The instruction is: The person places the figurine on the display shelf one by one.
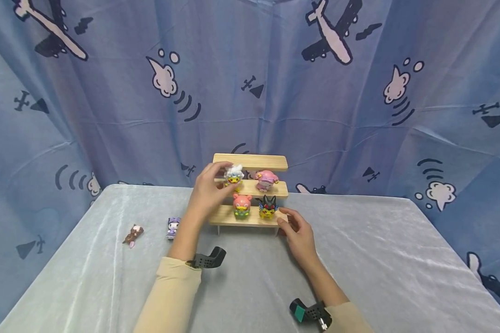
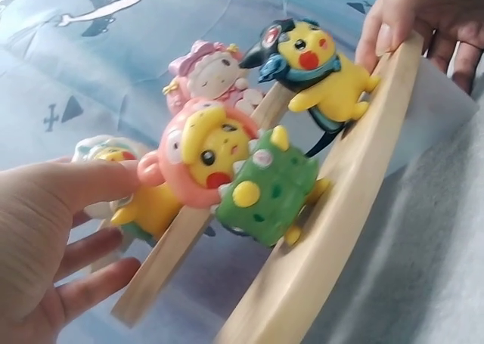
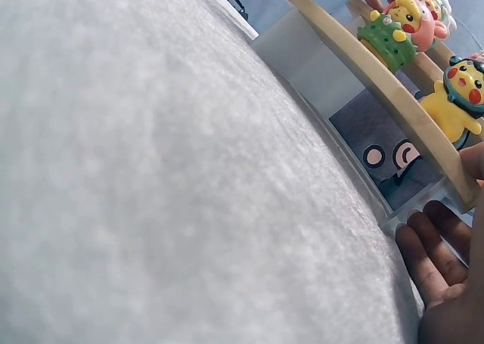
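Note:
A three-tier wooden display stand (image 1: pixel 225 215) holds several small figurines. On its middle board, at the left, is a yellow figurine in a fluffy white cap (image 1: pixel 234 173), which my left hand (image 1: pixel 205 190) holds between thumb and fingers. In the left wrist view, the fingers partly cover that figurine. My right hand (image 1: pixel 301 235) grips the right end of the lowest board, thumb at its edge and fingers below. That board carries a pink-hooded figurine (image 1: pixel 242 206) with a green body and a black-eared yellow figurine (image 1: pixel 268 208). A pink figurine (image 1: pixel 266 180) stands on the middle board's right.
Left of the stand, a purple figurine (image 1: pixel 173 228) is on the pale cloth-covered table (image 1: pixel 358 259). Further left lies a brown figurine (image 1: pixel 133 235) on its side. A blue patterned curtain (image 1: pixel 250 60) hangs close behind the stand, whose top board (image 1: pixel 258 162) bears no figurine.

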Available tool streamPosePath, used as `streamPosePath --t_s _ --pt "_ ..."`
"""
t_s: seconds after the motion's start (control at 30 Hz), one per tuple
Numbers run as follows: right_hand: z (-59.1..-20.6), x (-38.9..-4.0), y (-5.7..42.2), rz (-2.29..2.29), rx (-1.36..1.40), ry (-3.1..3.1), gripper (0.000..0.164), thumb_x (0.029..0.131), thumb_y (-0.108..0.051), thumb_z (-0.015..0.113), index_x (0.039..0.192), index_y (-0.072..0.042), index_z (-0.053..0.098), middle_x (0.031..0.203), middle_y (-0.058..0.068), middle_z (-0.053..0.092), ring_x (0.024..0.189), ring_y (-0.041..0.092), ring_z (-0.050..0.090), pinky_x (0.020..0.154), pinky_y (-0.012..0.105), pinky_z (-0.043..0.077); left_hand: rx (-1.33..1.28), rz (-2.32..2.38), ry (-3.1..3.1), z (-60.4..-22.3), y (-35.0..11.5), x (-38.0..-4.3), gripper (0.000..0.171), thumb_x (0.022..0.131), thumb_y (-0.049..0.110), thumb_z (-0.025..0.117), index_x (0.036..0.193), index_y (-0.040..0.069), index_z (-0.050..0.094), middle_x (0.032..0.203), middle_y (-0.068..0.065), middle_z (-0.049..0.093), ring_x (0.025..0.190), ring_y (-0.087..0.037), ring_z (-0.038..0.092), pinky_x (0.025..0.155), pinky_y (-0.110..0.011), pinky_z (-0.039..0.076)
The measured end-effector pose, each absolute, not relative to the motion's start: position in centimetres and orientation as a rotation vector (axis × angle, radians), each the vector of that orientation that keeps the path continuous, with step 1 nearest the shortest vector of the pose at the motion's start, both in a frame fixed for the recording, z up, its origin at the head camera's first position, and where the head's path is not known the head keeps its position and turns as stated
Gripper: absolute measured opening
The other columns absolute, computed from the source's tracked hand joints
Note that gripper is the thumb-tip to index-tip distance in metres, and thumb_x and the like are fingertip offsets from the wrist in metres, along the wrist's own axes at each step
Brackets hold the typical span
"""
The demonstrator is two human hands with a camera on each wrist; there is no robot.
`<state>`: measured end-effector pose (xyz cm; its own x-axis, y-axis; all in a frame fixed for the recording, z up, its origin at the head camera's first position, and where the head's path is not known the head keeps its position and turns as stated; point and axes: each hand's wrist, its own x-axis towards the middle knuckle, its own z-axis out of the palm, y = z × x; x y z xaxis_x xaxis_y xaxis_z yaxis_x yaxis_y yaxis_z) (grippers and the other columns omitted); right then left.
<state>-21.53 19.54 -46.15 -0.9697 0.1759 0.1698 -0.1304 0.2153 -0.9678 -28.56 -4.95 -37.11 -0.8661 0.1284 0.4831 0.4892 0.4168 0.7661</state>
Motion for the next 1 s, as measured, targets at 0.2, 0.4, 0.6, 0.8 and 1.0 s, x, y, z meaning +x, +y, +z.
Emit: streamPosePath --t_s 0.2,0.4,0.6,0.8,1.0 --pt "-46.1 -21.5 19.4 1.821 -0.031 -2.243 0.034 0.098 -0.011 0.065 0.131 -0.003 0.063 0.123 0.024 0.067 0.085 0.0 0.065 0.074 0.018 0.059 -0.594 -1.486 -2.293 -37.0 -5.5 -28.6 0.053 0.081 0.001 0.082 0.13 0.007 0.064 0.122 -0.016 0.064 0.116 -0.033 0.066 0.094 -0.047 0.06" --pt "-46.2 -21.6 19.4 1.818 -0.039 -2.246 0.033 0.098 -0.011 0.065 0.13 -0.005 0.064 0.121 0.023 0.068 0.084 0.001 0.065 0.074 0.018 0.058 -0.611 -1.546 -2.257 -37.3 -5.1 -28.8 0.053 0.079 -0.004 0.081 0.129 0.003 0.064 0.121 -0.02 0.065 0.115 -0.036 0.067 0.094 -0.045 0.06" --pt "-46.2 -21.6 19.4 1.812 -0.034 -2.241 0.033 0.098 -0.011 0.065 0.13 -0.003 0.064 0.121 0.024 0.067 0.085 0.0 0.065 0.074 0.018 0.058 -0.59 -1.555 -2.267 -37.4 -4.3 -28.8 0.053 0.08 -0.002 0.082 0.129 0.005 0.064 0.122 -0.017 0.065 0.115 -0.031 0.067 0.092 -0.028 0.06" --pt "-46.1 -21.6 19.5 1.805 -0.042 -2.265 0.033 0.098 -0.014 0.066 0.13 -0.006 0.064 0.125 0.022 0.067 0.087 0.0 0.065 0.075 0.018 0.058 -0.559 -1.597 -2.23 -37.5 -3.8 -28.7 0.052 0.079 -0.004 0.081 0.128 0.006 0.065 0.122 -0.016 0.066 0.114 -0.03 0.068 0.09 -0.026 0.06" --pt "-46.1 -21.6 19.5 1.805 -0.039 -2.264 0.034 0.098 -0.012 0.066 0.131 -0.005 0.063 0.125 0.022 0.067 0.087 -0.001 0.065 0.075 0.017 0.058 -0.565 -1.668 -2.185 -37.9 -3.2 -28.9 0.052 0.08 -0.005 0.08 0.128 0.006 0.065 0.121 -0.015 0.066 0.114 -0.029 0.067 0.089 -0.024 0.06"
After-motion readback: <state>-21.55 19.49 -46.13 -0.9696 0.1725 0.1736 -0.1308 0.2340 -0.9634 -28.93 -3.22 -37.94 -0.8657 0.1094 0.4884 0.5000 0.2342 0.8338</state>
